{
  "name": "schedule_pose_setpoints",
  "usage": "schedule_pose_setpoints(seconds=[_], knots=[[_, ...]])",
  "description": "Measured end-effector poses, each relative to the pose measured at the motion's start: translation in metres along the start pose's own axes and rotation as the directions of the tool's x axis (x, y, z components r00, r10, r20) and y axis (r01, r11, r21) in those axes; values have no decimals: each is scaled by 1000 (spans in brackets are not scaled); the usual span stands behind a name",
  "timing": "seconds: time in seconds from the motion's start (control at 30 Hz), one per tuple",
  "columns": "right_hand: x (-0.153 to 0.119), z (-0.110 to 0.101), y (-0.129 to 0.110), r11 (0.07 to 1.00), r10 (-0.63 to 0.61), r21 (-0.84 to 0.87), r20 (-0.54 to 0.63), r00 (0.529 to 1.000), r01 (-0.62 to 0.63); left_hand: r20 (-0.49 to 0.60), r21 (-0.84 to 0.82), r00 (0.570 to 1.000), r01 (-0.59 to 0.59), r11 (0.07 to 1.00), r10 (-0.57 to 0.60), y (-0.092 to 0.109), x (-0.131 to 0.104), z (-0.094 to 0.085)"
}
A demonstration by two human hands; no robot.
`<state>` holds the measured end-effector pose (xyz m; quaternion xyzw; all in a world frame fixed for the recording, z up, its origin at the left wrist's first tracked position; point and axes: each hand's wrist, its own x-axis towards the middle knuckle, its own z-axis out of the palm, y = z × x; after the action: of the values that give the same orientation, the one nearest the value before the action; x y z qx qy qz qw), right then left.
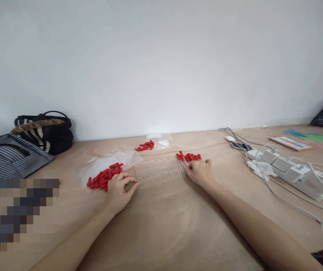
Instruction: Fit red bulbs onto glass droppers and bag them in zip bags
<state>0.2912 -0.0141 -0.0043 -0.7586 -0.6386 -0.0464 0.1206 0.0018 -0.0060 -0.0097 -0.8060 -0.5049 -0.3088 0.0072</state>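
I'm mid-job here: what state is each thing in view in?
Left hand: thumb and forefinger nearly together
Right hand: at the tube row's right end; grip unclear
Clear tubes: laid side by side
Right red caps: lined up at tubes' far ends
Left red caps: loosely heaped
Back red caps: bunched
Left plastic bag: lying wrinkled
Power strip: chargers plugged in
Black device: showing green light
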Motion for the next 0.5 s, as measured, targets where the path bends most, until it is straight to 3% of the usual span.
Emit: schedule_pose_setpoints(seconds=[0.3, 0.5], knots=[[-2, -4, 16, 995, 83, -60, 50, 995, -80, 0, 1, 1000, -7, 1000, 7, -1, 0, 0], [-2, -2, 8, 1000, 11, 2, -70, 997, -11, -12, -3, 1000, -6, 1000, 6, -2, 0, 1]])
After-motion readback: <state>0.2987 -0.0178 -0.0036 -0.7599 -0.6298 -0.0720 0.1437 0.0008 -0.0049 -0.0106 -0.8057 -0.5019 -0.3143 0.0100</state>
